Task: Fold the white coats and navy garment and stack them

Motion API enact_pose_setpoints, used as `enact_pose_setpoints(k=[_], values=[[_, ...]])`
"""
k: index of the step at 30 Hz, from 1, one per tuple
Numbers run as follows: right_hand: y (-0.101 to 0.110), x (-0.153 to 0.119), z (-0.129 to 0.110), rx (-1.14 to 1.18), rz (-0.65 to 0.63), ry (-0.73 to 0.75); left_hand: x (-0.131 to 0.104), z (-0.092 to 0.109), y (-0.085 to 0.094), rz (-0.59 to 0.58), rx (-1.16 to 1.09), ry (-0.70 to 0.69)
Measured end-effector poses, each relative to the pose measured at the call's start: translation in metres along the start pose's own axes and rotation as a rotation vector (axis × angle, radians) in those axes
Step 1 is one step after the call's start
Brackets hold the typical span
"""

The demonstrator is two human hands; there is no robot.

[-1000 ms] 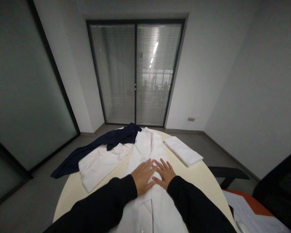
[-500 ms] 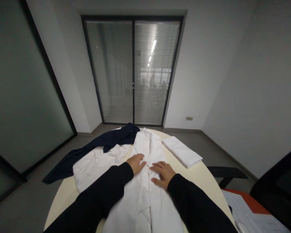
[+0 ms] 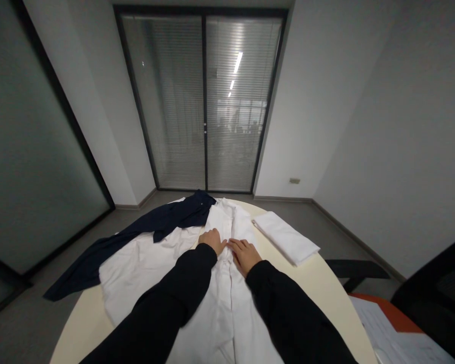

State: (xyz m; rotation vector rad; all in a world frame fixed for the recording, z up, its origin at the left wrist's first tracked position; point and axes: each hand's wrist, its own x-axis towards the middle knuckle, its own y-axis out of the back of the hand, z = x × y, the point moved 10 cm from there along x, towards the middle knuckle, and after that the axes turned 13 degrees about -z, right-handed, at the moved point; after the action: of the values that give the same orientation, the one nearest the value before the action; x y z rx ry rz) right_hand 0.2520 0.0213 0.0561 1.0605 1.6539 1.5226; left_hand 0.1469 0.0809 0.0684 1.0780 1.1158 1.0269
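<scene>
A white shirt (image 3: 216, 318) lies lengthwise on the round cream table (image 3: 318, 298), its front placket running up the middle. My left hand (image 3: 213, 240) rests on the placket with its fingers bent together at the cloth; what they pinch is too small to make out. Beside it, my right hand (image 3: 244, 254) lies on the shirt, fingers stretched toward the left fingertips. The fingertips of both hands nearly meet at the placket.
Left of the shirt lie another white garment (image 3: 136, 268) and a dark navy garment (image 3: 117, 237) hanging over the edge. A folded white cloth (image 3: 286, 237) is at the right. Beyond are a black chair (image 3: 436, 298) and papers (image 3: 387, 323).
Both hands have moved up the placket, away from me, and closer together. The left fingers have drawn in. The view has shifted slightly.
</scene>
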Motion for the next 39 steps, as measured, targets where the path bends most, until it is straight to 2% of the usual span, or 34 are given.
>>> enact_pose_setpoints(k=[6,9,14,18,24,31,34,36,39], values=[[-0.011,-0.001,0.012,0.024,0.074,-0.014,0.016,0.005,0.004,-0.010,0.011,-0.041],[-0.007,0.002,0.017,0.034,0.102,-0.015,0.017,0.008,0.007,0.012,0.007,-0.076],[0.000,0.002,0.022,0.053,0.143,-0.005,0.015,0.024,-0.002,-0.014,0.012,-0.226],[0.001,0.003,0.029,0.033,0.138,-0.062,0.013,0.030,-0.009,-0.020,0.009,-0.307],[0.003,0.013,0.040,0.018,0.060,-0.156,0.012,0.028,-0.010,0.050,-0.003,-0.371],[-0.020,0.014,0.046,0.065,-0.045,-0.241,0.024,0.008,-0.028,0.099,-0.088,-0.279],[-0.020,0.008,0.059,0.129,0.039,-0.341,0.029,0.000,-0.019,0.181,-0.216,-0.285],[-0.015,0.005,0.068,0.216,0.130,-0.381,0.035,-0.015,-0.008,0.247,-0.415,-0.258],[-0.010,0.003,0.091,0.530,0.286,-0.404,0.049,-0.038,-0.004,0.249,-0.702,-0.198]])
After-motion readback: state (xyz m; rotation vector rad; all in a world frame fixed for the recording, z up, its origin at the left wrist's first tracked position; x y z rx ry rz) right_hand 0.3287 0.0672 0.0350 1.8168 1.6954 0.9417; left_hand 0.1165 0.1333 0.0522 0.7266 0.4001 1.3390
